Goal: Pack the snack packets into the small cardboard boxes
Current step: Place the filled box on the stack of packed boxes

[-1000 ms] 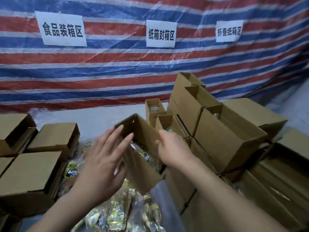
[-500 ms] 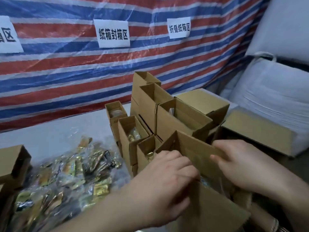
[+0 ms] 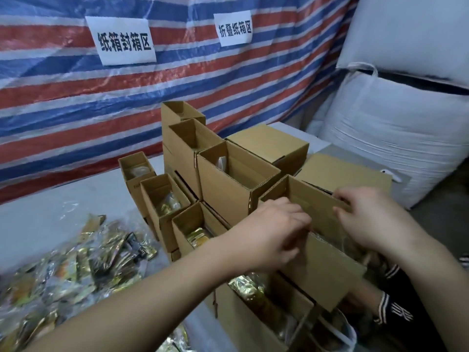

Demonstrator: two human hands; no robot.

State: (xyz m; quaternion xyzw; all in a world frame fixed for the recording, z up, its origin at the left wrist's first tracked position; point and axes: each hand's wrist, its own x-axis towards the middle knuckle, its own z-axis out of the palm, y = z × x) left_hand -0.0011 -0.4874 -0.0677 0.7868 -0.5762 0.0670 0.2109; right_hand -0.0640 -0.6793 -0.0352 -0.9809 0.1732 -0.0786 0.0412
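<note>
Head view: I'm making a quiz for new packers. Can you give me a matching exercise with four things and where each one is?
Things:
1. snack packets
2. white sacks
3. paper signs
4. held box

Places:
A. between both hands
B. on the striped tarp
C. far right, stacked
D. loose pile, lower left

Pairs: 1-D, 2-C, 3-B, 4-A

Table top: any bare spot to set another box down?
One bare patch: grey table between the striped tarp, the loose snack packets and the open boxes. Crowded elsewhere: stacked boxes fill the centre and right, where left hand and right hand grip a box.
</note>
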